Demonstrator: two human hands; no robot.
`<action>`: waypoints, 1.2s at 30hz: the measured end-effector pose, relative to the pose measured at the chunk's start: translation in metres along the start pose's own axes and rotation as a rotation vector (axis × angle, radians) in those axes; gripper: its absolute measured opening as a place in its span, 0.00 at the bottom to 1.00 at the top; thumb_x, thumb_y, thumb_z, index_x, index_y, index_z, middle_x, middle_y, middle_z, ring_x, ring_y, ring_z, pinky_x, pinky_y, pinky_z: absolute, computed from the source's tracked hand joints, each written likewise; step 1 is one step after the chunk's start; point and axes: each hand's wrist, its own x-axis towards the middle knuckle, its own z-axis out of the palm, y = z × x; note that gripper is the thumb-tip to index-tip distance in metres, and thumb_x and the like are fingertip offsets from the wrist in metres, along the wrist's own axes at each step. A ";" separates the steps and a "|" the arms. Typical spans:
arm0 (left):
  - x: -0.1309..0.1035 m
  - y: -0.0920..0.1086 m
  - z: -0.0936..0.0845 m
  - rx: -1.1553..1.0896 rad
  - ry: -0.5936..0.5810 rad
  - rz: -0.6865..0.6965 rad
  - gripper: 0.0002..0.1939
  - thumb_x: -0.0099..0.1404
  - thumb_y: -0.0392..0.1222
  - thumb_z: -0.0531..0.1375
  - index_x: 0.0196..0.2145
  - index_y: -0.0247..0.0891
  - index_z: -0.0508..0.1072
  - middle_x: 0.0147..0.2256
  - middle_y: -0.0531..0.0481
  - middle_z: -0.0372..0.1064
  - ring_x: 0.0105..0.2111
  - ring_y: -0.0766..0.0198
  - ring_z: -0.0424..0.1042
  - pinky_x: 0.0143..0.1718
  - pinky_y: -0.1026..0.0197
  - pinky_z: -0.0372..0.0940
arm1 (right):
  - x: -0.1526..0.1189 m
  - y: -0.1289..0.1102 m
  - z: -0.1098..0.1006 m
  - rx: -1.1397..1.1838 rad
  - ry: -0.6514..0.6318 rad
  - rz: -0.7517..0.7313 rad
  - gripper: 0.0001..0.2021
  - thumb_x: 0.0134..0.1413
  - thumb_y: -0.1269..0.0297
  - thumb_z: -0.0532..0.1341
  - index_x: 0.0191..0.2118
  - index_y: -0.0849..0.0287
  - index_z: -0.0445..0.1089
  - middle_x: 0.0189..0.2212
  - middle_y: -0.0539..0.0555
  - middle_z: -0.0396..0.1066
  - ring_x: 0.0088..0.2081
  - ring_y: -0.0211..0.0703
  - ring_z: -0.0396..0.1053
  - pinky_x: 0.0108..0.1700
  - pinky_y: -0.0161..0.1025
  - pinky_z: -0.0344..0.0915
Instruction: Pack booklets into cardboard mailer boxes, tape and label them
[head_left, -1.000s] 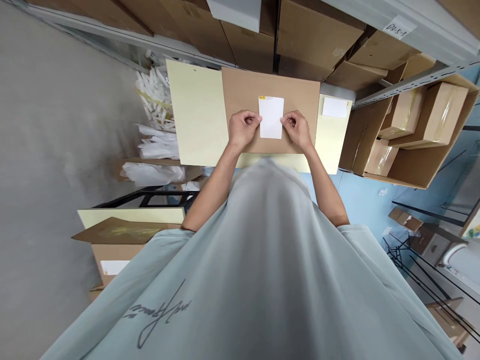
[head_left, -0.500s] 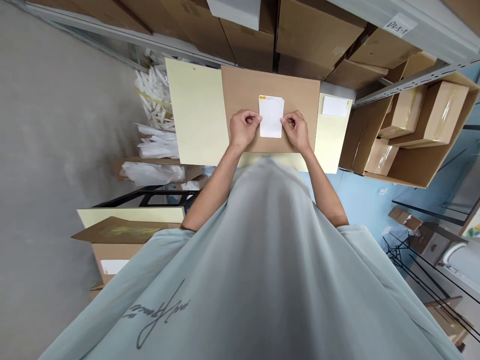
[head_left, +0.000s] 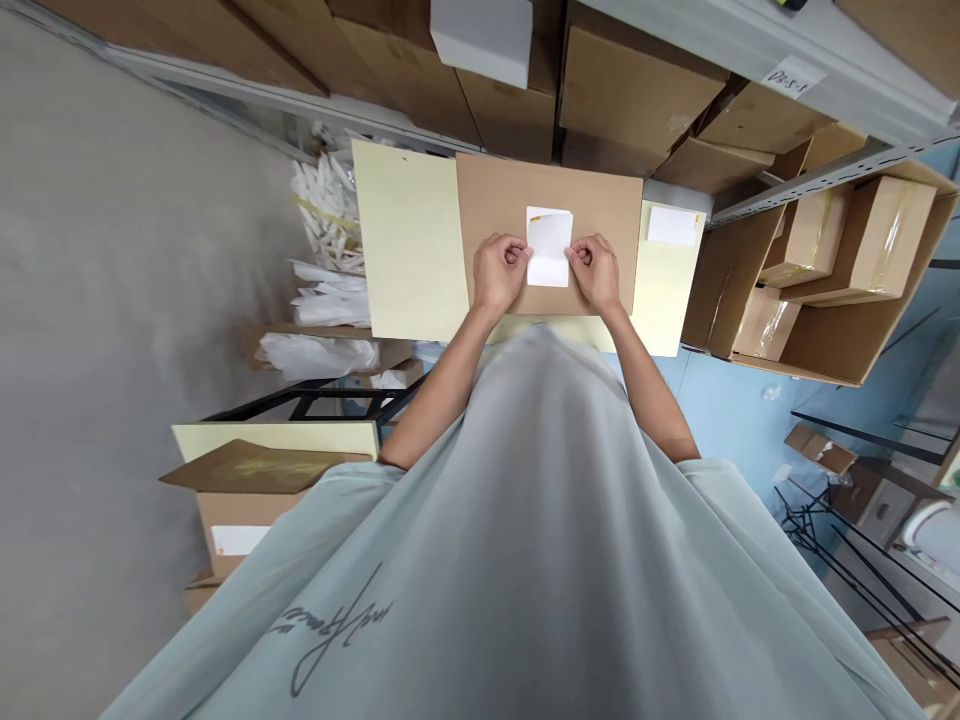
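Note:
A white label [head_left: 549,262] with a small yellow mark near its top is over a flat-topped brown cardboard box [head_left: 495,195]. Its upper edge bows toward me, and a strip of white shows behind that edge. My left hand [head_left: 501,270] pinches the label's left side between thumb and fingers. On the opposite side my right hand [head_left: 594,270] pinches the right edge in the same way. The box lies on a pale yellow tabletop [head_left: 409,240]. Whether the label touches the cardboard is unclear.
Another white label [head_left: 673,226] lies on the tabletop at the right. An open carton [head_left: 806,365] holding several smaller boxes stands beyond it. A shelf [head_left: 847,85] with cartons runs along the back. White plastic bags [head_left: 322,355] lie at the left, above an open-flapped box [head_left: 240,505].
The label's top edge has curled down toward me, showing a white strip behind it. Both hands still pinch its sides. The whole view has shifted slightly.

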 end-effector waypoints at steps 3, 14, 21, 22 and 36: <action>-0.002 0.005 -0.001 0.077 -0.034 0.040 0.11 0.64 0.39 0.75 0.42 0.44 0.79 0.43 0.46 0.79 0.45 0.52 0.76 0.58 0.46 0.73 | 0.001 0.001 -0.002 -0.037 -0.028 -0.010 0.12 0.70 0.51 0.72 0.39 0.52 0.75 0.44 0.56 0.74 0.50 0.53 0.71 0.65 0.54 0.70; 0.010 0.016 -0.006 0.160 -0.082 -0.020 0.15 0.60 0.40 0.78 0.37 0.45 0.76 0.36 0.50 0.77 0.40 0.52 0.75 0.50 0.48 0.70 | 0.011 -0.014 -0.001 -0.236 -0.033 0.074 0.11 0.63 0.62 0.75 0.36 0.53 0.72 0.42 0.54 0.77 0.46 0.52 0.74 0.57 0.51 0.74; 0.025 0.022 -0.006 0.265 -0.070 -0.102 0.17 0.59 0.48 0.80 0.30 0.45 0.75 0.35 0.49 0.81 0.39 0.51 0.78 0.50 0.49 0.70 | 0.019 -0.022 -0.001 -0.308 -0.034 0.151 0.14 0.69 0.55 0.73 0.34 0.53 0.72 0.44 0.57 0.83 0.47 0.53 0.79 0.58 0.52 0.75; 0.026 0.021 -0.005 0.271 -0.069 -0.098 0.17 0.59 0.49 0.80 0.30 0.45 0.75 0.35 0.49 0.82 0.40 0.51 0.79 0.51 0.49 0.70 | 0.020 -0.020 0.000 -0.310 -0.027 0.153 0.15 0.70 0.54 0.72 0.33 0.52 0.72 0.44 0.57 0.83 0.47 0.54 0.79 0.58 0.53 0.75; 0.066 0.005 -0.003 0.158 -0.004 -0.086 0.17 0.62 0.58 0.77 0.29 0.46 0.79 0.20 0.49 0.67 0.43 0.43 0.80 0.53 0.44 0.75 | 0.047 -0.013 0.013 -0.321 0.106 0.206 0.26 0.74 0.37 0.65 0.36 0.57 0.80 0.40 0.69 0.83 0.56 0.70 0.81 0.64 0.66 0.74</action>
